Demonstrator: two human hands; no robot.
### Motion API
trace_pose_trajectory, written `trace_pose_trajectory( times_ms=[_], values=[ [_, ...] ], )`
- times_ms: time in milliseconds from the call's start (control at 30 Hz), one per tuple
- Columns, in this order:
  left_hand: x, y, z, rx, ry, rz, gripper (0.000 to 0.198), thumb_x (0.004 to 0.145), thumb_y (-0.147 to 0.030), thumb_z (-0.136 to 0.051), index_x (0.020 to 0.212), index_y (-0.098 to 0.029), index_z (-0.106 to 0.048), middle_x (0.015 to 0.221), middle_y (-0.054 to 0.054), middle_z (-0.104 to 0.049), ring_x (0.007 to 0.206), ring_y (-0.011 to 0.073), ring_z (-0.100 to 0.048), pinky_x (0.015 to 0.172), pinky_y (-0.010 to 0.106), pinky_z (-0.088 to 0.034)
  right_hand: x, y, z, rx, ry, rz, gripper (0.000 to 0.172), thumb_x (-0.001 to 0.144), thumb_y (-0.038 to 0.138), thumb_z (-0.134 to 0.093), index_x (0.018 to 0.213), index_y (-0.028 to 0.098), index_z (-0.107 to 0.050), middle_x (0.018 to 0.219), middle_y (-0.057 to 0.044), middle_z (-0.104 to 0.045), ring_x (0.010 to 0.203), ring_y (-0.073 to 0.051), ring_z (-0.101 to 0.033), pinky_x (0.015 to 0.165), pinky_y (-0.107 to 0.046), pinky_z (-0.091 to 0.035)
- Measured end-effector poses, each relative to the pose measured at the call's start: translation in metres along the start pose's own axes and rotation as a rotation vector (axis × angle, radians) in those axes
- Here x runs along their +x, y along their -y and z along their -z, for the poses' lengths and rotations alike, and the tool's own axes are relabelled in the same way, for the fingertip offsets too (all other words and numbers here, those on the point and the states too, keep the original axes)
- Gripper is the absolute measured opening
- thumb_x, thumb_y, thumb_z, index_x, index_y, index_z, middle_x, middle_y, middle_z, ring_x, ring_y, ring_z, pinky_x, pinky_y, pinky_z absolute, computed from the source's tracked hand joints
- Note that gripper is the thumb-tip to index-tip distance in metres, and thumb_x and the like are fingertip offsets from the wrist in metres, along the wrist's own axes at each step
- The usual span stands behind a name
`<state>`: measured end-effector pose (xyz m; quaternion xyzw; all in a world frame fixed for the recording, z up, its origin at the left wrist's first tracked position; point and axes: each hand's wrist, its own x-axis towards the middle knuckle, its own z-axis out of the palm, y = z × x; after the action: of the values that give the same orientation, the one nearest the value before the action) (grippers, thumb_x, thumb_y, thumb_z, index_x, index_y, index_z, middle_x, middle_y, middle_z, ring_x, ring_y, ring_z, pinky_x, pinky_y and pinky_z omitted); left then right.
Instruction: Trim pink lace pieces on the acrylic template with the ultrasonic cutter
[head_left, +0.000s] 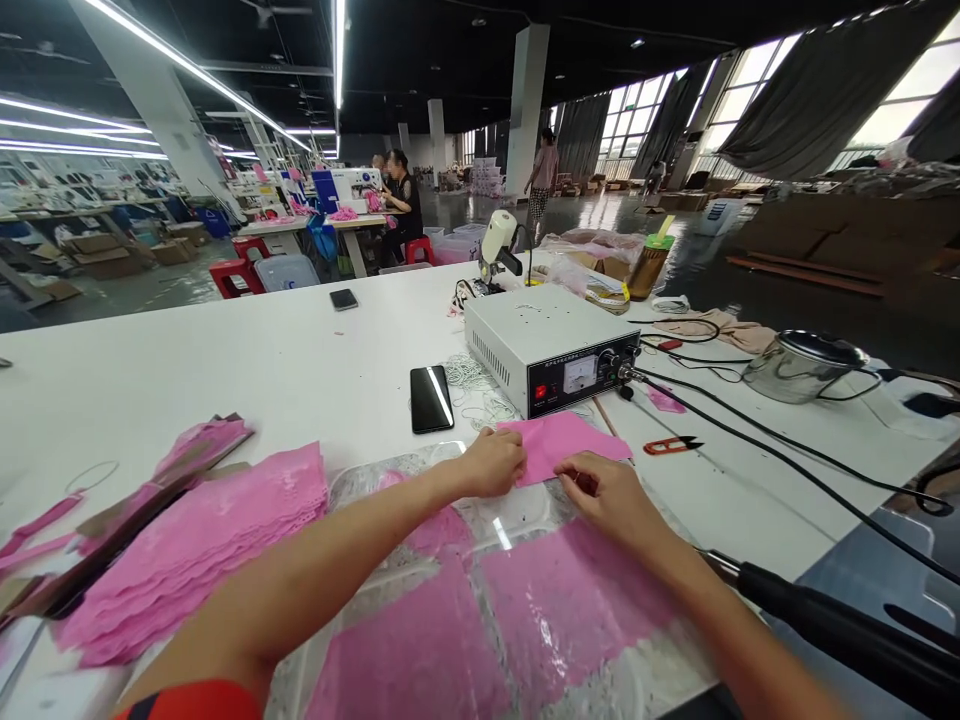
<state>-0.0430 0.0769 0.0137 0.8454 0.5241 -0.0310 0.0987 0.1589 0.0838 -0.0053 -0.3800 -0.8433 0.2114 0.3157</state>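
A piece of pink fabric [566,438] lies at the far edge of a clear plastic sheet [517,510], in front of the grey control box [555,330]. My left hand [495,462] is closed on the fabric's left edge with curled fingers. At its near edge, my right hand [600,485] pinches it between thumb and forefinger. More pink fabric [570,600] shows through or on the glossy sheet, below my forearms. To the left sits a layered stack of pink fabric pieces [217,530] with wavy edges.
A black phone [432,399] rests left of the box. Orange thread snips [671,445] lie to the right, near black cables and a black-handled tool [825,620]. A glass pot [806,368] stands at far right. Beyond the table, a person [405,200] sits at a sewing machine.
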Motion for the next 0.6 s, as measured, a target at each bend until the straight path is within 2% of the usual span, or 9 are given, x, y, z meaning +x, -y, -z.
trace_pose_trajectory(
  times_ms=[333, 600],
  values=[
    [0.008, 0.011, 0.010, -0.100, 0.082, 0.008, 0.025, 0.095, -0.033, -0.060, 0.113, -0.015, -0.061, 0.116, 0.008, -0.062, 0.104, 0.0219, -0.062, 0.090, 0.044, -0.052, 0.003, -0.005, -0.011, 0.026, 0.087, 0.002, 0.020, 0.083, 0.020, -0.050, 0.076, 0.020, -0.069, 0.069, -0.002, -0.067, 0.057, -0.014, -0.056, 0.055, -0.026, -0.043],
    [0.014, 0.026, 0.010, -0.314, 0.127, -0.071, 0.027, 0.096, -0.035, -0.059, 0.114, -0.015, -0.061, 0.112, 0.007, -0.063, 0.096, 0.0199, -0.064, 0.083, 0.039, -0.055, -0.001, 0.003, -0.021, -0.085, 0.168, 0.072, 0.027, 0.089, 0.019, -0.049, 0.095, 0.022, -0.075, 0.081, -0.005, -0.070, 0.070, -0.016, -0.064, 0.063, -0.026, -0.045]
  ],
)
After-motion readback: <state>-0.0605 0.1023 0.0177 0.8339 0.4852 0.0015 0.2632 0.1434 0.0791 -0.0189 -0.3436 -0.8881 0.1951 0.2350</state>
